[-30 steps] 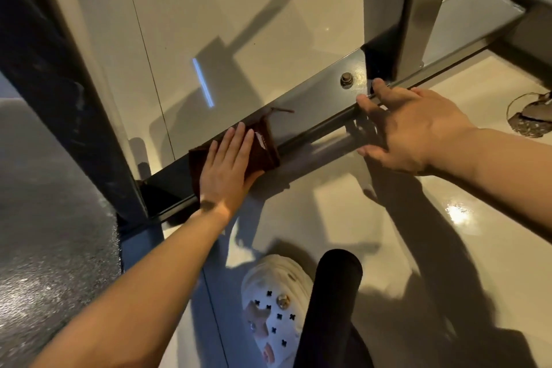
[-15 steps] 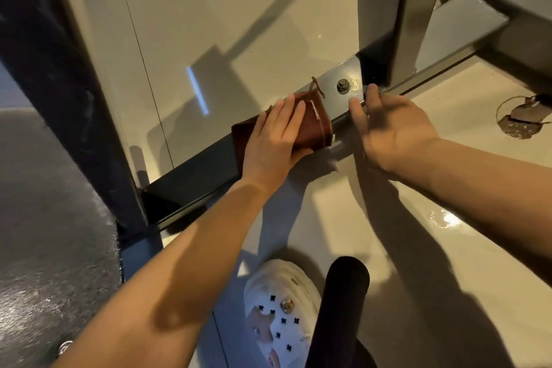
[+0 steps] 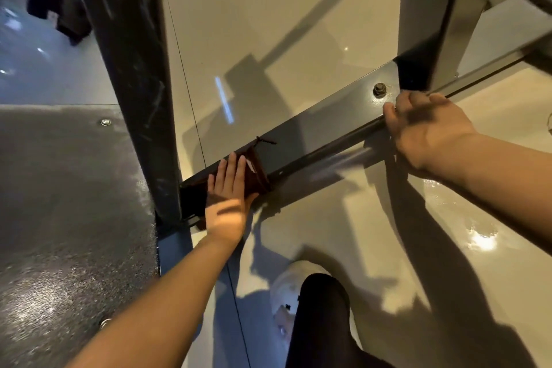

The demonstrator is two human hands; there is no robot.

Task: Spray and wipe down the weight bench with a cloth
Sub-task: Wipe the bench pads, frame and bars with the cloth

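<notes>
The brown cloth point(image 3: 254, 172) lies flat on the low dark frame bar point(image 3: 316, 134) of the weight bench, close to the bar's left end where a black upright post point(image 3: 134, 84) meets it. The left hand point(image 3: 228, 197) presses the cloth down with straight, spread fingers. Toward the bar's right end, the right hand point(image 3: 424, 128) rests on the near edge, fingers curled over it, just beside a bolt point(image 3: 379, 89) and a grey upright post point(image 3: 433, 18). A white shoe point(image 3: 283, 302) stands on the glossy floor point(image 3: 298, 9) below.
</notes>
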